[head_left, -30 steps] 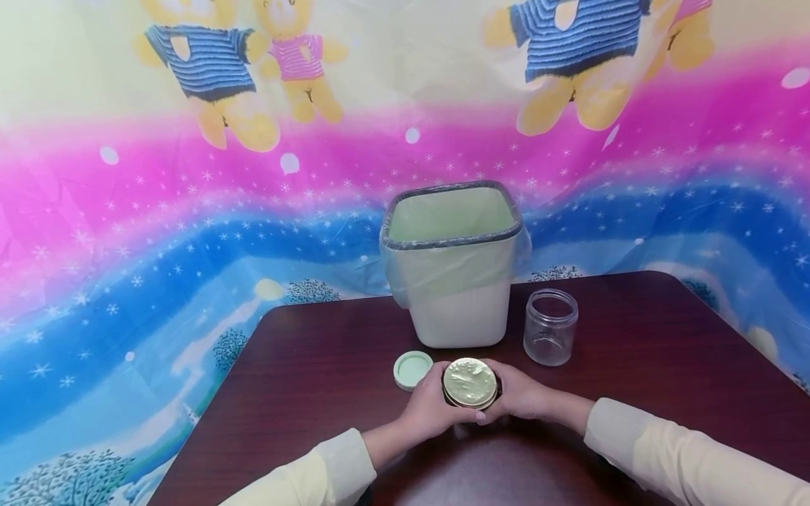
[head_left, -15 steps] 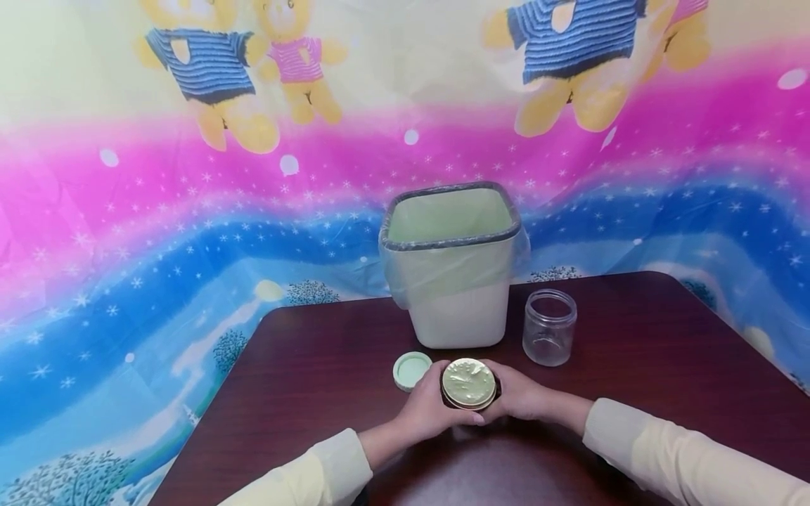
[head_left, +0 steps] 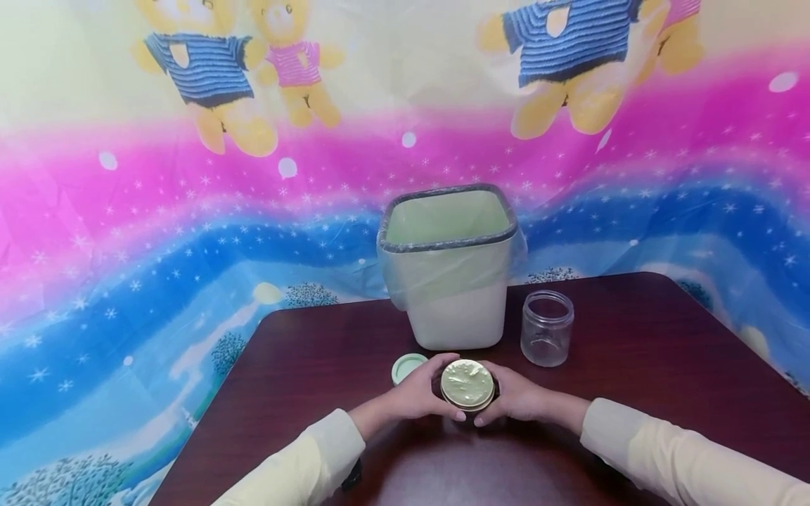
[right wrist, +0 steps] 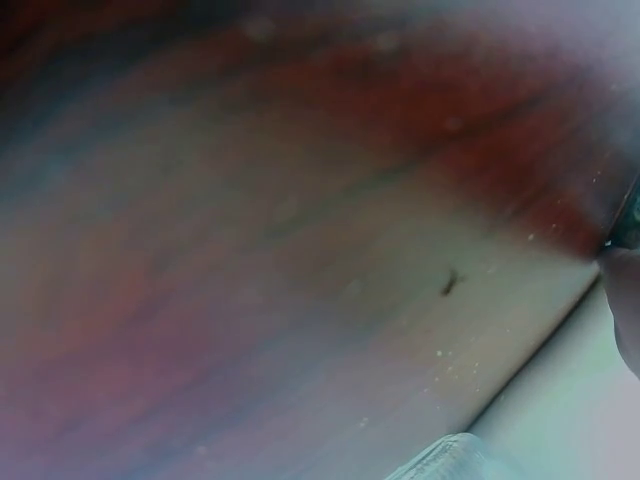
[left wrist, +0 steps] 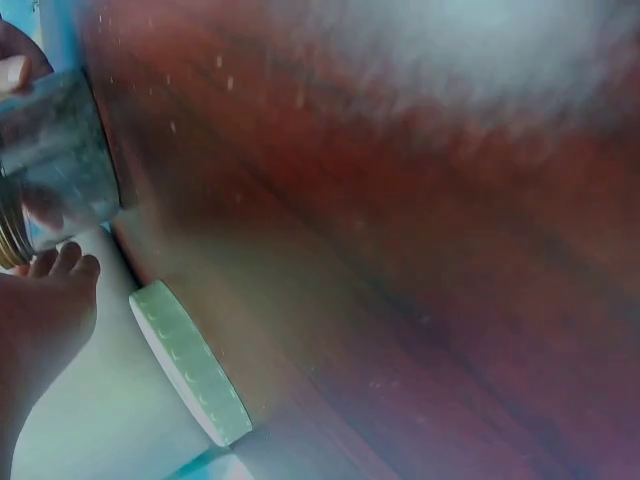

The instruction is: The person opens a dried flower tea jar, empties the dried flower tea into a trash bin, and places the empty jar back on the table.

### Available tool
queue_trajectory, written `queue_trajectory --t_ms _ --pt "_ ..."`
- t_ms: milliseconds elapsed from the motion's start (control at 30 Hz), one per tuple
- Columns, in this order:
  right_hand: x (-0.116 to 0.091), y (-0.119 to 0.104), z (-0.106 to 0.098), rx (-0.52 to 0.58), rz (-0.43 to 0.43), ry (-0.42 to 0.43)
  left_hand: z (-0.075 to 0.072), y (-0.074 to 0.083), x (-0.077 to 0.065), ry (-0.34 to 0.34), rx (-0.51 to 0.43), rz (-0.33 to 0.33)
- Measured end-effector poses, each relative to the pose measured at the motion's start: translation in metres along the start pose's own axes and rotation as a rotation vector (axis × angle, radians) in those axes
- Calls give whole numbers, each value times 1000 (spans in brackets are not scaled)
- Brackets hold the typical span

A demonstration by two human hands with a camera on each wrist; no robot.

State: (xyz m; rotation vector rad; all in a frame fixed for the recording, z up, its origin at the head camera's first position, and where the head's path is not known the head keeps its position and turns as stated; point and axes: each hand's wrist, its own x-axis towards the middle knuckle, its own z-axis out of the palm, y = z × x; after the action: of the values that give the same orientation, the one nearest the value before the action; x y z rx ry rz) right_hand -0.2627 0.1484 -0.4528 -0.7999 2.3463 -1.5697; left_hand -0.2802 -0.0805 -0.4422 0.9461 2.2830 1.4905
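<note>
A jar (head_left: 468,383) with a crinkled gold foil top stands upright on the table between both hands. In the left wrist view its see-through body (left wrist: 75,150) rests on the wood. My left hand (head_left: 418,395) is spread along the jar's left side, thumb and fingers apart, with a dark gap showing between palm and jar. My right hand (head_left: 522,395) holds the jar from the right, thumb at its near side; its far fingers are hidden. Just behind the left hand lies a pale green round lid (head_left: 408,366), partly covered by that hand.
A white bin (head_left: 457,309) with a clear liner stands behind the hands. To its right is an open, clear jar (head_left: 548,330). The dark red-brown table (head_left: 316,358) meets a patterned cloth backdrop (head_left: 202,260) at the back.
The left hand has loosened and shifted slightly left, its thumb drawing away from the right hand and covering more of the green lid. The right hand stays at the jar.
</note>
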Motion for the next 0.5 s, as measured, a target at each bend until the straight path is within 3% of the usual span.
queue_trajectory --t_ms 267,500 --pt "1 3 2 -7 -4 -5 -5 -2 6 -78 34 44" --pt "1 5 0 -2 -10 -5 -2 -5 5 -42 21 44"
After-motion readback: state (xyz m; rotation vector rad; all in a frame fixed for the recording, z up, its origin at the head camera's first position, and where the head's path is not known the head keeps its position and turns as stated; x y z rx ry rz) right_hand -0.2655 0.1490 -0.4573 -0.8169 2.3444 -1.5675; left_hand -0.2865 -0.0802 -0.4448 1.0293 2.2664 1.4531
